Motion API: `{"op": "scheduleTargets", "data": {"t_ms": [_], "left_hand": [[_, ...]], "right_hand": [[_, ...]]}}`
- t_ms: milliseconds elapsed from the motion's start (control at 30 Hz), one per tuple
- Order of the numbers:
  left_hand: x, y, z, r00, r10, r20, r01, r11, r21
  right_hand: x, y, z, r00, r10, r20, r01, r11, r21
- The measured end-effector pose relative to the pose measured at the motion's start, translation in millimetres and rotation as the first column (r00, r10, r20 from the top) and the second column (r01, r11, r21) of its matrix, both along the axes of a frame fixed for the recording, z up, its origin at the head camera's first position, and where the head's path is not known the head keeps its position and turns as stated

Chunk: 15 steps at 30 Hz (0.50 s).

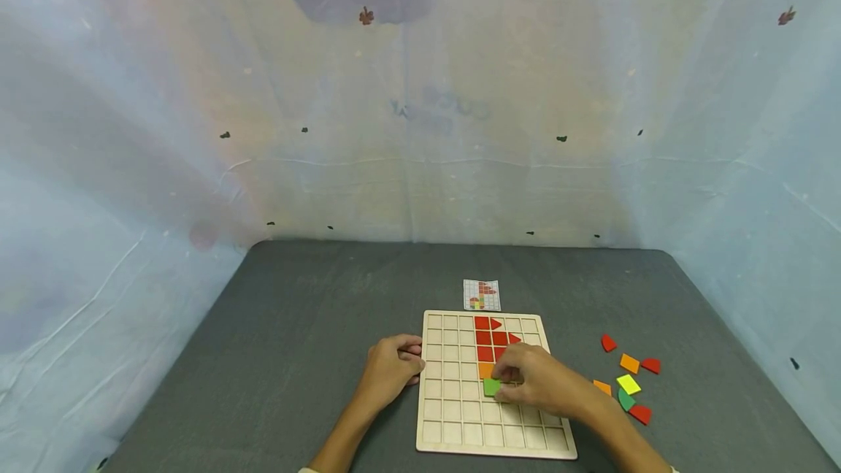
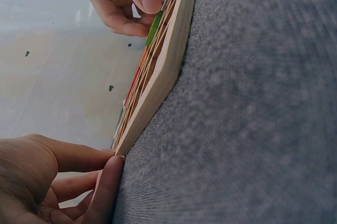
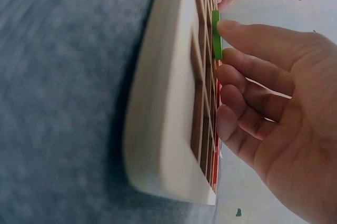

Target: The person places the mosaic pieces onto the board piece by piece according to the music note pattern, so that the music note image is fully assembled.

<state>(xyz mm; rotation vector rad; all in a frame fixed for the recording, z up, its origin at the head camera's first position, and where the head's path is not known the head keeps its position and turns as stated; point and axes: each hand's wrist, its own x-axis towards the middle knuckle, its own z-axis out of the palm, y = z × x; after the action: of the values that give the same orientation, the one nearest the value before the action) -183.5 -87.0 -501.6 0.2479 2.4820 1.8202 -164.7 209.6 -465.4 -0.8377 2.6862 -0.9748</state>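
Note:
A pale wooden grid board (image 1: 434, 410) lies flat on the table. My left hand (image 1: 388, 372) pinches its left edge with thumb and forefinger, as the left wrist view shows. Over the board, my right hand (image 1: 542, 379) holds a green square tile (image 1: 490, 387) by thumb and forefinger; in the right wrist view the tile (image 3: 216, 35) sits slightly raised on the grid. Just above it an orange tile (image 1: 485, 371) fills a cell. Red square tiles (image 1: 482, 338) and red pointed tiles (image 1: 496, 324) occupy the upper cells, partly covered by my right hand.
A small printed pattern card (image 1: 482, 295) lies beyond the board's far edge. To the right are several loose pieces, among them a yellow tile (image 1: 628, 385), an orange tile (image 1: 629, 363), a green curved piece (image 1: 626, 400) and red curved pieces (image 1: 640, 414).

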Motion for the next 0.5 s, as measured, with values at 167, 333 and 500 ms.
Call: {"op": "scheduleTargets", "data": {"t_ms": [167,333,500], "left_hand": [[0.5,0.3,0.4,1.000,0.004,-0.028,-0.005,1.000,-0.021],[0.6,0.2,0.9,1.000,0.006,-0.020,-0.006,1.000,-0.020],[0.3,-0.5,0.7,1.000,0.000,-0.004,0.000,1.000,0.006]], "right_hand": [[-0.1,-0.5,-0.8,1.000,0.004,-0.006,-0.003,1.000,0.006],[0.1,-3.1,-1.1,1.000,0.002,-0.005,-0.002,1.000,0.021],[0.6,-3.7,-0.9,1.000,0.011,-0.007,-0.011,1.000,0.020]]}}
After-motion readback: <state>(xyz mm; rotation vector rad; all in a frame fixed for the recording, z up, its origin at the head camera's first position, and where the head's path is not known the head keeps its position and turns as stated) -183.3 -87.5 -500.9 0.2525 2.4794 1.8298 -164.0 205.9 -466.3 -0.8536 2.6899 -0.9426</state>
